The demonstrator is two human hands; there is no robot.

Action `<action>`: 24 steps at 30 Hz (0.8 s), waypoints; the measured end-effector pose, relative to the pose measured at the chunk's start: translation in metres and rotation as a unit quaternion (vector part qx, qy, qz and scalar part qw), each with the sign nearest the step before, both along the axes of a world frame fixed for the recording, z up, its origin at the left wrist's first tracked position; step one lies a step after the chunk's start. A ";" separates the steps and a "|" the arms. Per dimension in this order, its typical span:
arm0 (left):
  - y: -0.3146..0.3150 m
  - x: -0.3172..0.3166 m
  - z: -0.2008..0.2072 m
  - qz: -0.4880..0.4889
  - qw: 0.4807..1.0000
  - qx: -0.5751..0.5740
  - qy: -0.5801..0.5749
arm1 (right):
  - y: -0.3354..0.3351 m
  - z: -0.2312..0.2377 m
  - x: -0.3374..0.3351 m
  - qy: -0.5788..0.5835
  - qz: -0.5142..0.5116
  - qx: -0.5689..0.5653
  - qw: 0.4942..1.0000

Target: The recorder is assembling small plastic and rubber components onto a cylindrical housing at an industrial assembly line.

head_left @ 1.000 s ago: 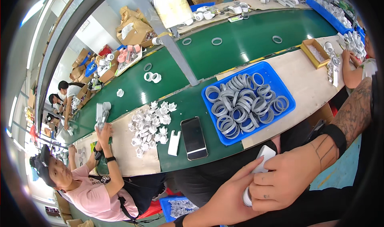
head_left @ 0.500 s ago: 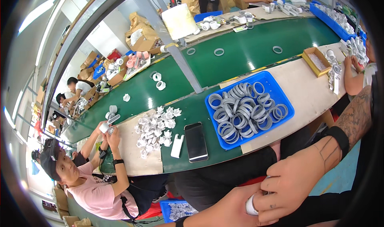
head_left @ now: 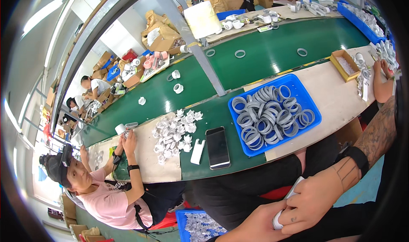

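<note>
In the lower right, over my lap, my left hand (head_left: pixel 257 222) and my right hand (head_left: pixel 309 201) are closed together around a white plastic part (head_left: pixel 277 220). Its rounded white edge shows between the hands, and a pale, narrow end (head_left: pixel 295 186) sticks up beyond my right fingers. The rest of it lies hidden under the fingers, so its exact kind cannot be made out. On the bench ahead stands a blue tray (head_left: pixel 316 114) heaped with grey rings (head_left: pixel 268 114). Left of it lie a phone (head_left: pixel 217 148), a white forked plastic piece (head_left: pixel 197 151) and a pile of white plastic parts (head_left: pixel 172 133).
A green conveyor belt (head_left: pixel 264 46) runs behind the bench, carrying several loose rings and white parts. A metal post (head_left: pixel 204 67) rises at its near edge. A co-worker (head_left: pixel 115 203) in pink sits at left; a blue bin (head_left: pixel 183 225) of clear pieces stands below. An open cardboard box (head_left: pixel 343 67) sits at right.
The view has shifted, so the bench things appear farther right. More of the part's pale narrow end shows above my right hand. Both hands keep their grip on it.
</note>
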State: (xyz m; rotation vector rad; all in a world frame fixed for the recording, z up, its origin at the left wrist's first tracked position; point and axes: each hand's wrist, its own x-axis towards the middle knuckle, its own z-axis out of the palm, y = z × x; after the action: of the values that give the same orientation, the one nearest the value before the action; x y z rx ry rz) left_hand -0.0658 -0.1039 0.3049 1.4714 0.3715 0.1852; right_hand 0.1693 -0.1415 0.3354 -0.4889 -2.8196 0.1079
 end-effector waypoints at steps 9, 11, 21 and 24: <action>-0.001 -0.121 -0.046 0.220 0.940 -0.178 0.192 | 0.029 0.077 0.119 -0.057 -0.314 -0.107 0.942; -0.002 -0.153 -0.039 0.328 0.910 -0.200 0.158 | -0.002 0.048 0.172 0.058 -0.463 -0.152 0.871; 0.164 -0.135 -0.005 0.336 0.934 -0.055 0.105 | -0.238 -0.266 0.247 0.331 -0.630 -0.583 0.393; 0.253 -0.099 -0.006 0.317 0.908 0.242 0.131 | -0.303 -0.317 0.227 0.296 -0.690 -0.590 0.297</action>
State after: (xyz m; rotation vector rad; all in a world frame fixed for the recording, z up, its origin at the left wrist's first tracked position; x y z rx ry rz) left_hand -0.1648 0.1491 0.2985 1.8261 1.0854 0.6393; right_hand 0.3967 -0.4446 0.0189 -2.1548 -0.2981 1.4668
